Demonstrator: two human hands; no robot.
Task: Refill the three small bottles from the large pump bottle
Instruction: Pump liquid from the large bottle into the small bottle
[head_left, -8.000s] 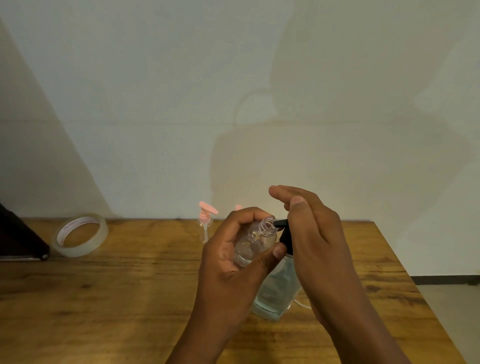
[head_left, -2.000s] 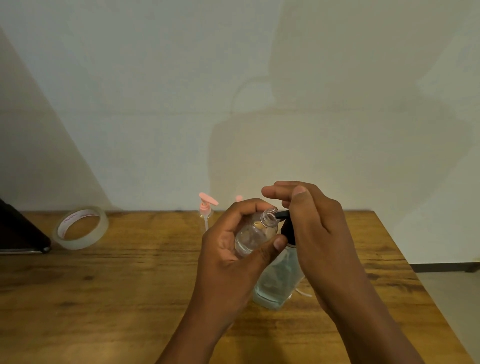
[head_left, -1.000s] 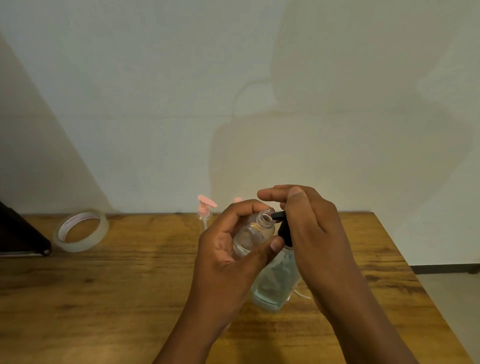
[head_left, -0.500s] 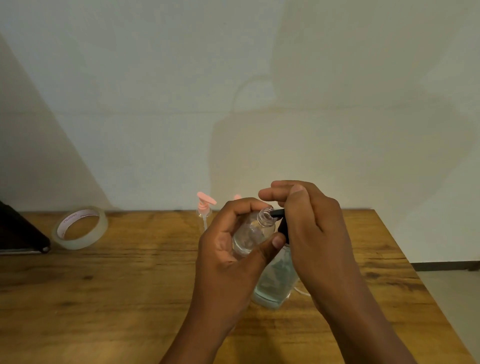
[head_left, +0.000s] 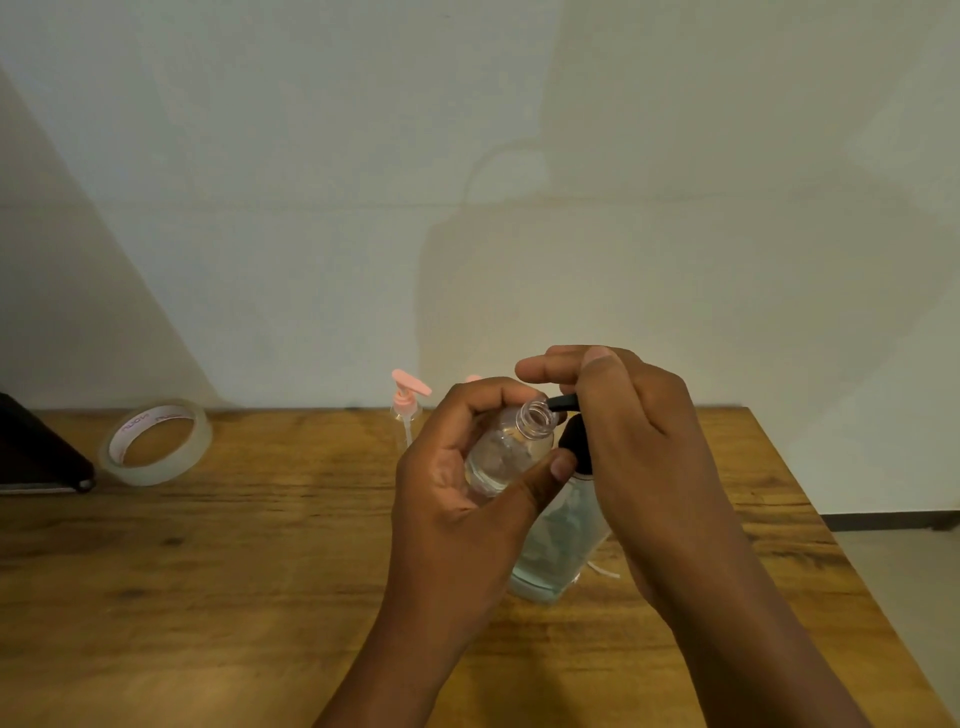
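Left hand (head_left: 457, 499) grips small bottle (head_left: 511, 449), fingers and thumb curled round its clear body. Bottle long axis tilted, open neck up and toward black spout of pump bottle (head_left: 558, 540), just beside it. Right hand (head_left: 639, 447) rests over pump head, fingers bent; pump bottle upright on table (head_left: 234, 571). Pink-pump bottle (head_left: 408, 410) behind left hand; tape roll (head_left: 156, 441) well left.

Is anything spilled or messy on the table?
No spill shows on the table. The left hand holds the small bottle tilted, open mouth at the black nozzle. Nothing looks broken.
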